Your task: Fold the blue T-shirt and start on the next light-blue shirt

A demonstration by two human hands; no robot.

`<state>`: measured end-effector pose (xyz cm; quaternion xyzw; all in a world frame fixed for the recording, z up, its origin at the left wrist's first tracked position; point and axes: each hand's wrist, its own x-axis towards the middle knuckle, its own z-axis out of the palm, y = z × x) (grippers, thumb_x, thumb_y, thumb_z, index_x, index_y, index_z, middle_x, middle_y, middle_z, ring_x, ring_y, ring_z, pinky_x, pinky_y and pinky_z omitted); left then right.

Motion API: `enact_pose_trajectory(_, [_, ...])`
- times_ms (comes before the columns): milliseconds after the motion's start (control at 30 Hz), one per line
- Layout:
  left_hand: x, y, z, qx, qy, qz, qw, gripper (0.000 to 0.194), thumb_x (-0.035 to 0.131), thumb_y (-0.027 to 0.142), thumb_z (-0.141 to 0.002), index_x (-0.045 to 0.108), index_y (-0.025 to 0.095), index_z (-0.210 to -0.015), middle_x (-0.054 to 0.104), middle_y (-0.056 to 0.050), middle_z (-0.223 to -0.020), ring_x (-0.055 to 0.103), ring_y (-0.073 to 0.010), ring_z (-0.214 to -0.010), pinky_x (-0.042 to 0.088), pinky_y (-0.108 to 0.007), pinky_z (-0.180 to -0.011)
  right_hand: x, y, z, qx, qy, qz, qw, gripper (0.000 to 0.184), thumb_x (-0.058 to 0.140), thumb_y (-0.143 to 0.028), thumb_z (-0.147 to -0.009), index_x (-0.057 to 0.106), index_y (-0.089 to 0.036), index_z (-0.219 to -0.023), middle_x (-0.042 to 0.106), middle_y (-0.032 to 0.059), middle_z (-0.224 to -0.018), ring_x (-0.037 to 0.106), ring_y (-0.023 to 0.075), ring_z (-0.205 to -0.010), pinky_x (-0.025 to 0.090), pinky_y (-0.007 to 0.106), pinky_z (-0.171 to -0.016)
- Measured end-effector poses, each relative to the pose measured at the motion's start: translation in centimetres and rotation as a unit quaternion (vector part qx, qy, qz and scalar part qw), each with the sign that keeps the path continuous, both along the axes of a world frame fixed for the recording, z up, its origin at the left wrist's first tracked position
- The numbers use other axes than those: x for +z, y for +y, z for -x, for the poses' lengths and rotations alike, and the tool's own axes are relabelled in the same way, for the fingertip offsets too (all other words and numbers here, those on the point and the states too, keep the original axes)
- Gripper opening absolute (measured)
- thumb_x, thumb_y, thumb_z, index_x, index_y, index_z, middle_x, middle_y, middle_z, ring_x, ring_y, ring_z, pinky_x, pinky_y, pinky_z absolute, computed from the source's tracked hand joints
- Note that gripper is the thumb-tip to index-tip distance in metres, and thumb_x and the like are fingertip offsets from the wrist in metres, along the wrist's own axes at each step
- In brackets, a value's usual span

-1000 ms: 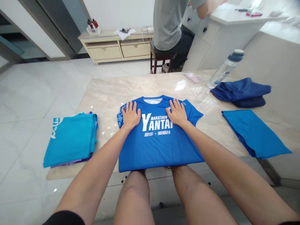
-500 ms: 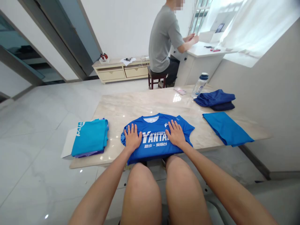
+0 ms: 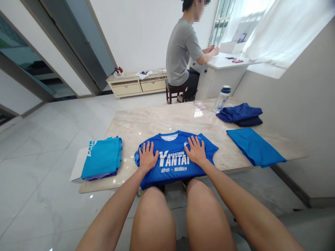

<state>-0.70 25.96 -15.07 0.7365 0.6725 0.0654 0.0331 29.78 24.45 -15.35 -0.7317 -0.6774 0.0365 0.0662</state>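
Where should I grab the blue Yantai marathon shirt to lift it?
Probably its near folded edge, from your side: that edge seems to overhang the stone table, giving fingers room, while your left hand and right hand lie flat on top.

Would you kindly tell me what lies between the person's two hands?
In the head view, the white YANTAI lettering of the blue T-shirt lies between the left hand and right hand, both flat on the shirt.
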Motion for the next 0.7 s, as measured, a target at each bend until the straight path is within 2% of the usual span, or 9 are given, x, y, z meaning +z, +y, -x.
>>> enact_pose_trajectory(200, [-0.2,2.4,0.5,-0.005,-0.02,-0.013,1.0,0.068,0.033,0.044,-0.112,0.044,0.017,-0.174,0.037,-0.011,-0.182,0.029,-0.0345,-0.171,0.018,-0.061,-0.141,-1.4,1.1,-0.5,-0.006,-0.002,-0.006,1.0,0.074,0.028,-0.054,-0.114,0.039,-0.017,-0.177,0.024,0.0109,-0.186,0.019,0.0354,-0.173,0.015,0.064,-0.138])
enact_pose_trajectory(300, [-0.5,3.2,1.7,-0.015,-0.03,-0.016,0.999,0.067,0.031,0.042,-0.112,0.045,0.017,-0.173,0.04,-0.011,-0.181,0.032,-0.0305,-0.171,0.019,-0.055,-0.142,-1.7,0.9,-1.4,0.011,0.003,-0.008,1.0,0.073,0.025,-0.053,-0.115,0.038,-0.018,-0.178,0.025,0.01,-0.186,0.019,0.0335,-0.173,0.015,0.061,-0.139])
enact_pose_trajectory(367, [-0.6,3.2,3.0,0.007,-0.033,-0.025,0.999,0.068,0.03,0.041,-0.112,0.045,0.013,-0.172,0.042,-0.015,-0.179,0.033,-0.0309,-0.17,0.019,-0.055,-0.142,-1.9,0.3,-2.7,-0.002,0.005,-0.013,1.0,0.074,0.024,-0.052,-0.115,0.036,-0.015,-0.178,0.024,0.0112,-0.186,0.019,0.0321,-0.173,0.016,0.057,-0.139])
enact_pose_trajectory(533, [-0.7,1.3,6.8,0.096,-0.035,-0.05,0.994,0.067,0.032,0.036,-0.11,0.049,0.008,-0.168,0.046,-0.02,-0.176,0.037,-0.0356,-0.168,0.024,-0.06,-0.14,-1.9,-1.6,-7.2,-0.104,-0.007,0.011,0.994,0.077,0.02,-0.051,-0.115,0.034,-0.009,-0.178,0.023,0.0154,-0.186,0.02,0.0334,-0.173,0.018,0.059,-0.138])
enact_pose_trajectory(700, [-0.2,-1.3,9.8,0.146,-0.052,-0.052,0.987,0.063,0.031,0.033,-0.111,0.053,0.0,-0.161,0.051,-0.027,-0.17,0.045,-0.0376,-0.161,0.037,-0.051,-0.135,-1.3,-1.9,-10.7,-0.144,0.013,0.023,0.989,0.074,0.021,-0.045,-0.114,0.041,-0.008,-0.174,0.03,0.0204,-0.183,0.028,0.0355,-0.169,0.027,0.058,-0.135])
